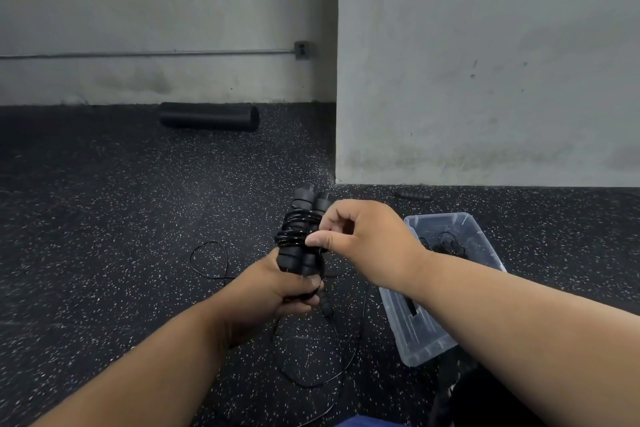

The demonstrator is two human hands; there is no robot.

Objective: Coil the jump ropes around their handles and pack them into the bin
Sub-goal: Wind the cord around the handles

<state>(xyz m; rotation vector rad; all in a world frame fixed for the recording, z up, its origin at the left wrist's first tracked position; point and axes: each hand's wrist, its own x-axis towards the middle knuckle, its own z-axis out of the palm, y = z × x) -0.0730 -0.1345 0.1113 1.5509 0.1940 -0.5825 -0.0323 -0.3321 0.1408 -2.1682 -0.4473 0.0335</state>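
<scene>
My left hand (277, 288) grips the lower ends of two black jump rope handles (304, 204) held side by side and upright. Thin black rope (294, 229) is wound several times around the middle of the handles. My right hand (363, 236) pinches the rope at the right side of the coil. Loose rope (207, 260) trails in loops on the floor below and to the left. A clear plastic bin (415, 340) lies on the floor to the right, partly behind my right forearm, with black rope visible inside.
The floor is black speckled rubber. A black foam roller (209, 116) lies by the back wall. A grey concrete wall corner (336, 180) juts out just behind the handles. A small black handle-like object (414, 194) lies at the wall's foot.
</scene>
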